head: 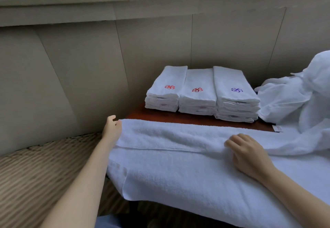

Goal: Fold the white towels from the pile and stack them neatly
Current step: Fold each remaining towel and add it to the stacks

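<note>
A large white towel [178, 170] lies spread over the near part of the red-brown table [180, 118], its far long edge folded over toward me. My left hand [112, 128] pinches the towel's far left corner. My right hand [248, 153] rests palm down on the folded edge to the right, fingers curled onto the cloth. Behind stand three stacks of folded white towels: a left stack [165, 89] and a middle stack [197, 92] with red emblems, and a right stack [234, 93] with a blue emblem. The unfolded pile [300, 95] is heaped at the right.
A grey panelled wall [89, 63] rises right behind the table, with a window ledge above. A woven, ribbed surface [39, 170] lies low on the left beside the table. The towel overhangs the table's near left edge.
</note>
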`<state>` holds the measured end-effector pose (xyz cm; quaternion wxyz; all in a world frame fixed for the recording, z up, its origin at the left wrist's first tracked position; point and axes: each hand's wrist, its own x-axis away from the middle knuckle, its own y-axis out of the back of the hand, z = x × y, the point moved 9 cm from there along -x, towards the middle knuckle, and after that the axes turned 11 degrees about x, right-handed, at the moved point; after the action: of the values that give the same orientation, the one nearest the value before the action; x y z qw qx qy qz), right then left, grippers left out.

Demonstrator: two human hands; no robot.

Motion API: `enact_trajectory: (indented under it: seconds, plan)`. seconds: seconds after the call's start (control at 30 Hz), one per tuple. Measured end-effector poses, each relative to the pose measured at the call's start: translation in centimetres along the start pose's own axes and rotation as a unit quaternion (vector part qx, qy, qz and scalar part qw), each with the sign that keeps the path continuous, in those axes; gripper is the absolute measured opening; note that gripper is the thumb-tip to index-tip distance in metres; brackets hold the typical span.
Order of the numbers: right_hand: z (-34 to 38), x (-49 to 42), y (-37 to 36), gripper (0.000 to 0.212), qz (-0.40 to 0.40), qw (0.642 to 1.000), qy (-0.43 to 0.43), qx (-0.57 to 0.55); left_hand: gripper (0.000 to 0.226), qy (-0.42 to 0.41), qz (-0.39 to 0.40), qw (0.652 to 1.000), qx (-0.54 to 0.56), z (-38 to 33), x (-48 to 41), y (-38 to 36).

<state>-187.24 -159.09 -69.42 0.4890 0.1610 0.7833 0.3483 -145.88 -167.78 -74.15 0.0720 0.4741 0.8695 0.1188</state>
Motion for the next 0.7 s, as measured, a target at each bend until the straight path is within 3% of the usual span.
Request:
enact_trajectory:
  seconds: [0.1, 0.2, 0.37, 0.5, 0.6, 0.7]
  plan:
    - [0.3, 0.1, -0.1, 0.027, 0.014, 1.0, 0.022, -0.017, 0.028, 0.003, -0.077, 0.996, -0.046, -0.3, 0.1, 1.9]
    - [0.9, 0.2, 0.5, 0.024, 0.004, 0.998, 0.052, -0.027, 0.016, 0.01, -0.01, 0.997, -0.08, -0.6, -0.3, 1.7]
    - [1.9, 0.1, 1.7, 0.032, -0.025, 0.995, 0.091, -0.033, 0.076, -0.005, 0.128, 0.992, -0.023, -0.9, 0.6, -0.1]
    - [1.8, 0.6, 1.4, 0.026, 0.025, 0.996, 0.073, -0.049, 0.084, -0.069, 0.084, 0.993, -0.04, -1.6, 0.6, 0.0]
    - [1.1, 1.2, 0.7, 0.009, 0.102, 0.991, 0.055, -0.067, 0.075, -0.077, 0.014, 0.979, -0.189, -2.1, 1.0, -0.7]
    - [-1.4, 2.2, 0.0, 0.026, 0.18, 0.982, 0.024, -0.058, 0.046, -0.086, -0.064, 0.911, -0.398, -3.7, 2.5, -1.9]
